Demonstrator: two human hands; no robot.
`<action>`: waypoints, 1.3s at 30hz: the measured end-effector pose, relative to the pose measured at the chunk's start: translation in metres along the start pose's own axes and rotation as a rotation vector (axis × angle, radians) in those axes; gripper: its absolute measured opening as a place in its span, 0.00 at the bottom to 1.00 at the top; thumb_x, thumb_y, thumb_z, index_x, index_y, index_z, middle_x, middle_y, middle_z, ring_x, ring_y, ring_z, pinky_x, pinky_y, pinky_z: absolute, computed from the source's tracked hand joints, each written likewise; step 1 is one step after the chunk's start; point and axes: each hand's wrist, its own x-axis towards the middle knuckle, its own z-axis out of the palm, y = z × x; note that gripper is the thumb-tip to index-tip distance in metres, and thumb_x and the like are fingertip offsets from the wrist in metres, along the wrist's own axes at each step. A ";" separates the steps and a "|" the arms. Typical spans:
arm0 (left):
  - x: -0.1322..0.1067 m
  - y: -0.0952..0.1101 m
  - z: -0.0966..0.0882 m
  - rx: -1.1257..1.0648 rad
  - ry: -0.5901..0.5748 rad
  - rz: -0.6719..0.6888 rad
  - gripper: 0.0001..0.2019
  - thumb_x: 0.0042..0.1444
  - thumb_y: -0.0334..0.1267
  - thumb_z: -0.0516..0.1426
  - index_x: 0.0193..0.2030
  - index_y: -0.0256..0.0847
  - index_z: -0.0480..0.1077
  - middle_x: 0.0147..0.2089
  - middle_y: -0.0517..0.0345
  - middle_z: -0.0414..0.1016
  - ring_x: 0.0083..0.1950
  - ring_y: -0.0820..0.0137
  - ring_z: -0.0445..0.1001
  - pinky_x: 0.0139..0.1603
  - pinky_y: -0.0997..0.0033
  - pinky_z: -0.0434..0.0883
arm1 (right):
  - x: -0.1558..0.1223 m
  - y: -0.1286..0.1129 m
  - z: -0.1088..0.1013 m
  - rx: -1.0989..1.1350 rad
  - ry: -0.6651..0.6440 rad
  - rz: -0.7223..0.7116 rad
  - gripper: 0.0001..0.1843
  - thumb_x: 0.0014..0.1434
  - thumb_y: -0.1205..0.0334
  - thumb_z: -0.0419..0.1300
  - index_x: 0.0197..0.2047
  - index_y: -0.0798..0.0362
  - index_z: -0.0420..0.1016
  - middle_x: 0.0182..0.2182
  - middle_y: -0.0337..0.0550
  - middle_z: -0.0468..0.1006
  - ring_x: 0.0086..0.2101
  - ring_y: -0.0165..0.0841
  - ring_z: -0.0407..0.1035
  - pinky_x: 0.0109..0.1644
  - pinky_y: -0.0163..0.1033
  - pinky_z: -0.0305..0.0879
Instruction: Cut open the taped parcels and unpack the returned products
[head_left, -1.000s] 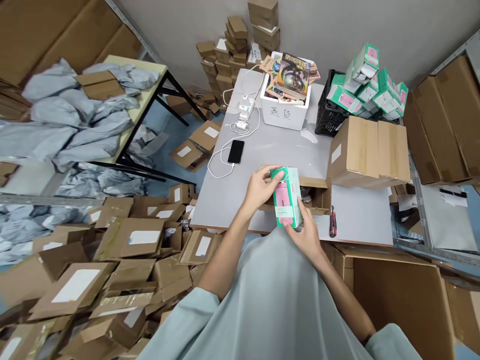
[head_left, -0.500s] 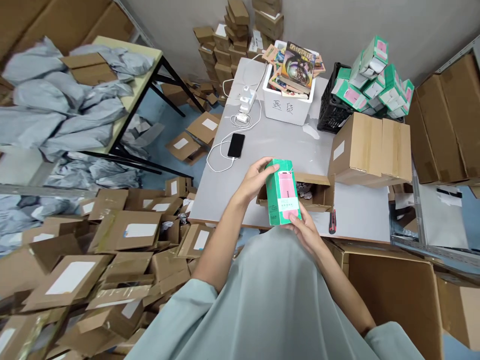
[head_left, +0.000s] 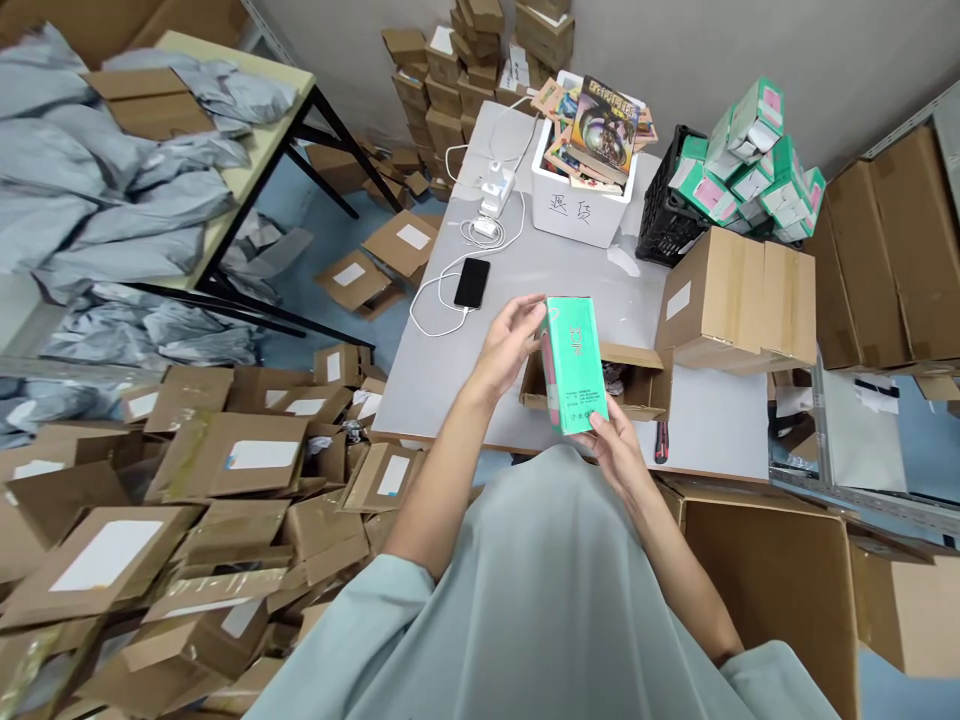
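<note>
Between my two hands is a green and pink product box (head_left: 576, 365), held above the table's front edge with a green printed side turned up. My left hand (head_left: 508, 345) holds it near its upper left edge, fingertips against the side. At the lower right corner, my right hand (head_left: 616, 445) grips it with the thumb on the printed face. Behind the box lies an open cardboard carton (head_left: 649, 388) with crumpled packing inside, partly hidden by the green box. A red and black box cutter (head_left: 661, 441) rests to the right of that carton.
On the grey table (head_left: 450, 385) are a charging phone (head_left: 472, 284), a power strip (head_left: 496, 190), a white foam box (head_left: 577, 213) of books, a black crate (head_left: 664, 215) of green boxes and a closed carton (head_left: 739, 300). Discarded cartons (head_left: 262, 455) pile up at left; a large open carton (head_left: 772, 590) stands at right.
The green box has been turned about its long axis, so a plain green printed side faces up instead of the pink picture side. My left thumb has come off its front face.
</note>
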 end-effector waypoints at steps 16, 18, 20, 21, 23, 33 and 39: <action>0.007 -0.022 -0.022 -0.269 0.015 -0.150 0.31 0.45 0.62 0.80 0.45 0.42 0.80 0.42 0.55 0.86 0.41 0.64 0.84 0.44 0.67 0.80 | -0.008 0.021 0.038 0.030 0.059 0.043 0.52 0.59 0.33 0.78 0.81 0.32 0.65 0.69 0.46 0.79 0.56 0.44 0.83 0.43 0.43 0.90; 0.008 -0.017 -0.026 -0.176 0.037 -0.143 0.31 0.45 0.61 0.80 0.46 0.43 0.79 0.42 0.57 0.85 0.40 0.66 0.83 0.41 0.70 0.77 | -0.007 0.023 0.040 -0.005 0.113 0.026 0.56 0.59 0.37 0.79 0.83 0.32 0.62 0.66 0.45 0.81 0.55 0.42 0.84 0.45 0.43 0.90; 0.009 -0.012 -0.029 -0.050 0.059 -0.148 0.30 0.47 0.61 0.79 0.47 0.44 0.79 0.42 0.57 0.84 0.40 0.66 0.81 0.37 0.71 0.74 | -0.006 0.028 0.045 0.003 0.146 0.029 0.53 0.58 0.40 0.80 0.81 0.35 0.66 0.61 0.44 0.85 0.53 0.41 0.84 0.47 0.43 0.89; 0.009 -0.010 -0.030 0.013 0.068 -0.137 0.30 0.48 0.62 0.79 0.47 0.44 0.79 0.43 0.56 0.84 0.41 0.66 0.81 0.36 0.72 0.73 | -0.005 0.031 0.048 0.025 0.157 0.034 0.49 0.58 0.42 0.81 0.78 0.36 0.70 0.60 0.43 0.86 0.52 0.40 0.85 0.47 0.42 0.89; 0.009 -0.006 -0.033 0.108 0.060 -0.091 0.29 0.50 0.65 0.77 0.46 0.44 0.80 0.45 0.54 0.84 0.44 0.64 0.80 0.35 0.72 0.71 | -0.003 0.037 0.055 0.107 0.162 0.051 0.40 0.59 0.43 0.81 0.71 0.39 0.78 0.57 0.41 0.88 0.49 0.38 0.86 0.48 0.42 0.89; 0.017 0.001 -0.062 -0.051 -0.015 -0.213 0.29 0.42 0.59 0.79 0.38 0.42 0.75 0.44 0.55 0.81 0.45 0.65 0.79 0.41 0.72 0.73 | -0.002 0.035 0.081 0.618 0.071 0.279 0.21 0.78 0.46 0.64 0.64 0.52 0.77 0.46 0.50 0.92 0.46 0.42 0.90 0.46 0.38 0.89; 0.010 -0.003 -0.058 -0.130 -0.075 -0.351 0.34 0.37 0.44 0.79 0.53 0.47 0.77 0.47 0.58 0.84 0.45 0.64 0.82 0.41 0.69 0.75 | 0.003 0.028 0.085 0.742 0.035 0.297 0.26 0.80 0.44 0.60 0.70 0.52 0.73 0.49 0.52 0.91 0.48 0.41 0.90 0.40 0.36 0.88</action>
